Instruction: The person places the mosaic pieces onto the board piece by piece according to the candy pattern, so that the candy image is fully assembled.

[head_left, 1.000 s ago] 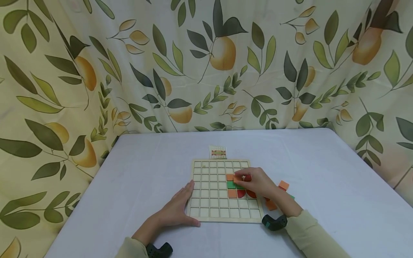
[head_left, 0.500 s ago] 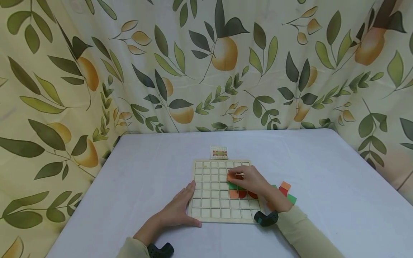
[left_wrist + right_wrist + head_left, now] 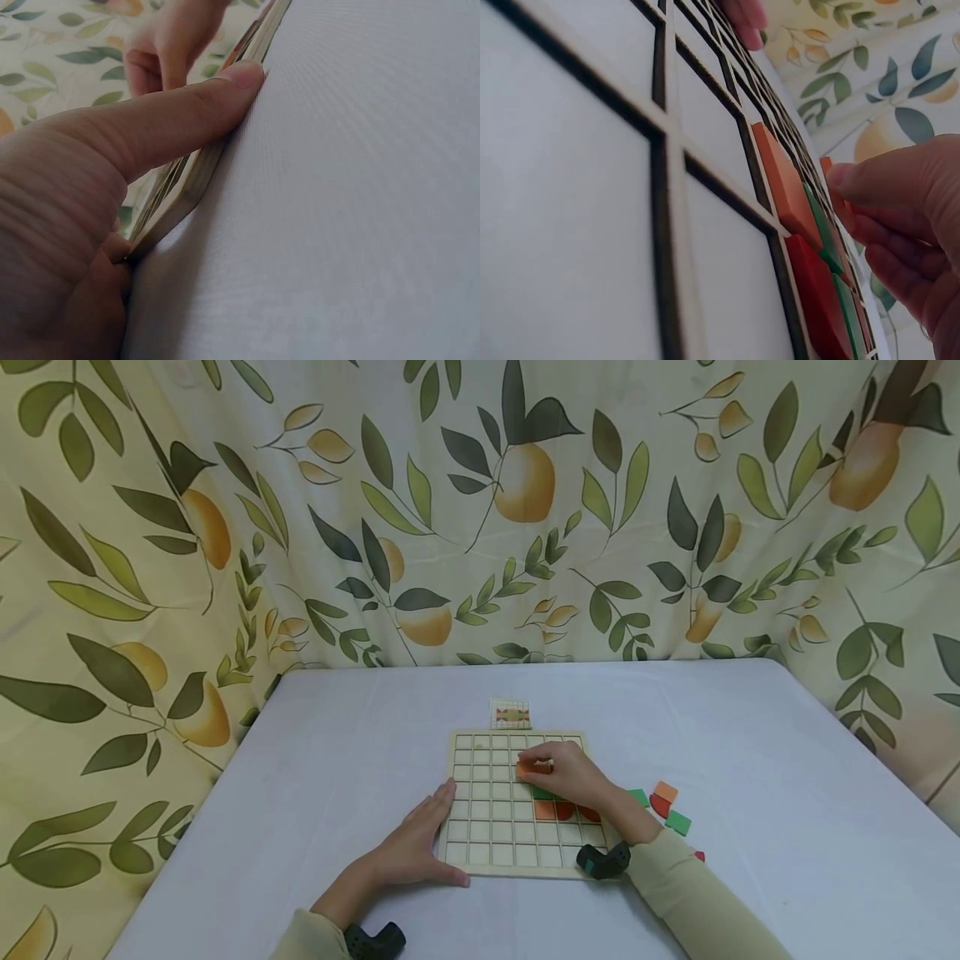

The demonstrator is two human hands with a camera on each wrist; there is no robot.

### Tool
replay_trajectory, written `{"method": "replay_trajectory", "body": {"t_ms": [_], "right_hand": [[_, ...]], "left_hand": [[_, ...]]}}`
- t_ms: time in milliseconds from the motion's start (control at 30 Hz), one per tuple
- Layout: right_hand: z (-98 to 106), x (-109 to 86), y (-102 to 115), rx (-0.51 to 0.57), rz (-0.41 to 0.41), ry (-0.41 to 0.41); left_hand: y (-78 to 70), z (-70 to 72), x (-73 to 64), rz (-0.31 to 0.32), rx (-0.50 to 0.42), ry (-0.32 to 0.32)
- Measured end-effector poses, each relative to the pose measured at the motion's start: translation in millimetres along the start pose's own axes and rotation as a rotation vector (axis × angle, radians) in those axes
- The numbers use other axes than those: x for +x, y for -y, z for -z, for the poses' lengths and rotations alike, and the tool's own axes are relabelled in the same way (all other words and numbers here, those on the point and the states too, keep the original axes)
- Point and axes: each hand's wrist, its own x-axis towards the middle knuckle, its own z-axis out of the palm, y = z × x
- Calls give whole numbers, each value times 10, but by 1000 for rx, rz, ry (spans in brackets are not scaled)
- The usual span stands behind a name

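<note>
Pinches an orange tile (image 3: 522,771) between the thumb and fingertips of the right hand (image 3: 566,774), over the right half of a gridded board (image 3: 491,857), roughly three rows down from its twelve o'clock edge. Lies at nine o'clock from the right hand, right at the fingertips, much nearer to it than to the left hand (image 3: 408,847), well off towards eight o'clock. Looks square, with no clear long axis; shows little more than a thin edge in the right wrist view, apparently tilted rather than flat. Hinges, at a guess, on that tilt against the grid lines. Cannot tell whether already touching the board, with fingers hiding the underside. Leads at about five o'clock to a green tile (image 3: 543,793) and, beyond that, an orange square (image 3: 544,810) set in its cell, with a red piece (image 3: 564,811) just beside it at three o'clock. Rests the left hand against the board's nine o'clock side, fingers straight and clasping nothing, thumb reaching round the seven o'clock corner to the near edge. Strays towards four o'clock from the right hand into loose pieces (image 3: 678,822), well apart from the pinched tile.
</note>
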Motion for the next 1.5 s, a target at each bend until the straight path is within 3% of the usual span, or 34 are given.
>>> {"method": "replay_trajectory", "body": {"t_ms": [1233,1500], "right_hand": [[-92,49,-42,5,-31,9],[-81,40,-37,-4,-1,11]], "left_hand": [[20,1,7,-28,0,-8],[30,-8,14,-21,1,-12]]}}
